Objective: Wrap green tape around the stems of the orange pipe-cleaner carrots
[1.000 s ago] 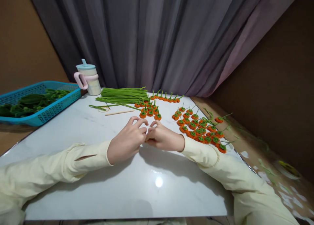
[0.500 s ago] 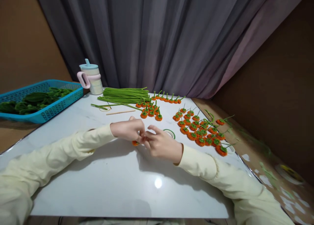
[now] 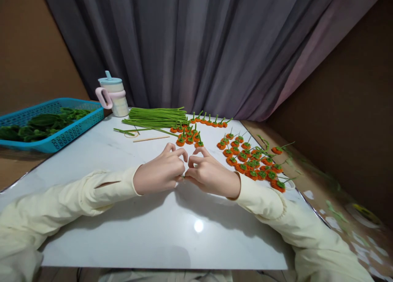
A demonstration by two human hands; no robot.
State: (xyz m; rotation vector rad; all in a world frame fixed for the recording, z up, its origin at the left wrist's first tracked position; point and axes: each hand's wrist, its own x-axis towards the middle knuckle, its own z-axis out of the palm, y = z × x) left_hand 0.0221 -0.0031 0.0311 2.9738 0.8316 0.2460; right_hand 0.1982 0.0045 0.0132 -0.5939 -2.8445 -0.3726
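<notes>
My left hand (image 3: 161,171) and my right hand (image 3: 213,173) meet above the middle of the white table (image 3: 129,228). Their curled fingers pinch close together, thumbs low and almost touching. Whatever lies between the fingertips is too small and covered to make out. Just beyond the hands is a cluster of small orange pumpkins (image 3: 189,140) with upright green stems. More orange pumpkins (image 3: 242,167), bearing green tops and thin stalks, spread to the right of my right hand.
Green pipe-cleaner stems (image 3: 156,117) lie in a bundle at the back, near a thin wooden stick (image 3: 151,139). A lidded cup (image 3: 113,96) stands back left, beside a blue basket (image 3: 76,128) of green pieces. A row of pumpkins (image 3: 210,122) lines the far edge.
Both hands have drawn closer together, the left turning and coming slightly nearer. The orange piece that showed under the left fingers and the green-white ring behind them are now hidden.
</notes>
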